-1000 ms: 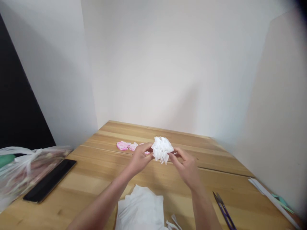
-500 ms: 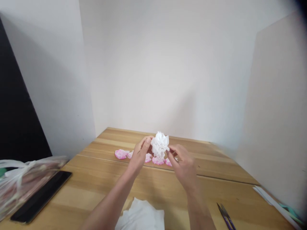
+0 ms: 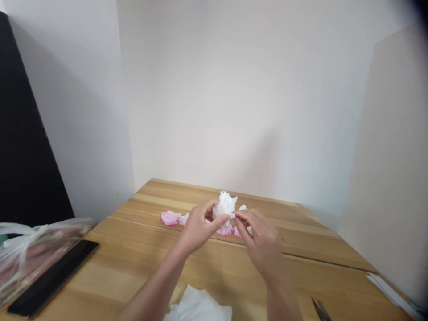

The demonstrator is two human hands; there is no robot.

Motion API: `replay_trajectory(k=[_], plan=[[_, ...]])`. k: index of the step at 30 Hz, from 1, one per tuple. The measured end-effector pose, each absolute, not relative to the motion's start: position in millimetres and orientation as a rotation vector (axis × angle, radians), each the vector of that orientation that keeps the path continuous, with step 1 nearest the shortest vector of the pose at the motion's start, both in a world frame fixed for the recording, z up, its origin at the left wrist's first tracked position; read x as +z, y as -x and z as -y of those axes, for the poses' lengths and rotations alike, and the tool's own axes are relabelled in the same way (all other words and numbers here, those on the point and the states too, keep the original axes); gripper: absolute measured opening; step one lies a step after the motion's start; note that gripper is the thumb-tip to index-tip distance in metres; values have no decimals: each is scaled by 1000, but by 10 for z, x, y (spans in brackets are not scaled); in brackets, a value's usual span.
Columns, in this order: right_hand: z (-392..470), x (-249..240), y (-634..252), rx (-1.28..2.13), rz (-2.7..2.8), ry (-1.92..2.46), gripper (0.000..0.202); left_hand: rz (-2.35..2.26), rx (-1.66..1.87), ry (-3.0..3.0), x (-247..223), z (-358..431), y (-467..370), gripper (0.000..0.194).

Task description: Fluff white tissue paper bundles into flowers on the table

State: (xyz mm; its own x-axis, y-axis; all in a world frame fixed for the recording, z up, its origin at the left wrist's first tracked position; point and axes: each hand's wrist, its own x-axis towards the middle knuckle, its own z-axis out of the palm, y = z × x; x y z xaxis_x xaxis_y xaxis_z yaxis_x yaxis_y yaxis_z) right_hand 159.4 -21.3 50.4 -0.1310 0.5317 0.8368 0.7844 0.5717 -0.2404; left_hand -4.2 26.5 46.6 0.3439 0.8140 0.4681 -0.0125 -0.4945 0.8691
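Note:
Above the table, a ruffled white tissue paper flower (image 3: 224, 203) is held between both hands. My left hand (image 3: 199, 227) is closed round its left and lower side, thumb in front. My right hand (image 3: 259, 234) pinches a bit of the white tissue at the flower's lower right. Behind the hands lies a row of pink-and-white paper flowers (image 3: 170, 217), partly covered by my fingers. White tissue sheets (image 3: 200, 305) rest on the table close to me, between my forearms.
A black phone (image 3: 53, 278) lies at the left, beside a tied clear plastic bag (image 3: 36, 256). Small scissors or snips (image 3: 321, 309) lie at the lower right, cut off by the frame. White strips (image 3: 388, 292) sit along the right edge of the wooden table (image 3: 133, 267).
My left hand has turned, bringing its thumb across the front of the flower. The flower has tilted, and my right fingers now pinch its edge near the left thumb.

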Motion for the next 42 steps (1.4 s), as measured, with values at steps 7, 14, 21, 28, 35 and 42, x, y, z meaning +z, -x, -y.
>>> replay_trajectory(k=[7,14,21,28,35,42], plan=[[157,433,-1628,-292,1835,1069,13,-830,1268,-1868,438,-246,31,17],[171,439,-1674,-197,1827,1069,12,-865,1298,-1823,381,-307,58,19],[134,432,-1709,53,1693,1123,17,-741,1304,-1649,367,-366,83,23],[98,407,-1741,181,1652,1152,18,-857,1374,-1777,370,-366,58,21],[175,484,-1774,50,1612,1173,25,-1074,1516,-2146,321,-326,47,18],[198,448,-1727,108,1571,1224,40,-940,1542,-2518,249,-343,-29,21]])
